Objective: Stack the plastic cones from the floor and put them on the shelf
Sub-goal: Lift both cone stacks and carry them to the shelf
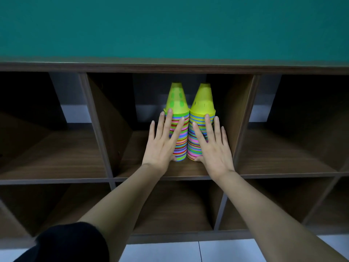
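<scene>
Head view, the only one we have. Two tall stacks of plastic cones stand upright side by side in the middle cubby of the shelf [170, 174], upper row. Left stack [178, 118] and right stack [201, 120] touch, or very nearly, along their striped sides; each is capped by a yellow cone. Both bases sit on the cubby floor, a bit back from the front edge.

Our left hand [162, 142] lies flat against the front-left face of the left stack, fingers [170, 121] spread and pointing up the stack. Our right hand [211, 146] mirrors it on the right stack, fingers [207, 127] spread too. So neither grip is closed on anything: open palms resting on the ribbed sides, thumbs down near the bases. A dark sleeve [71, 242] shows at lower left.

Key relation: the long axis of each stack is vertical, and the stacks lie straight ahead of our palms, deeper into the cubby. Each hand is nearest its own stack, so no crossing is needed.

Our read: the placing looks essentially done. What is left is a straight push back or a simple let-go. Push low, near the bases; tall stacks pressed high could tip toward the back wall. There is spare room at the left of the cubby, less on the right, where the side panel [243, 120] is close.
</scene>
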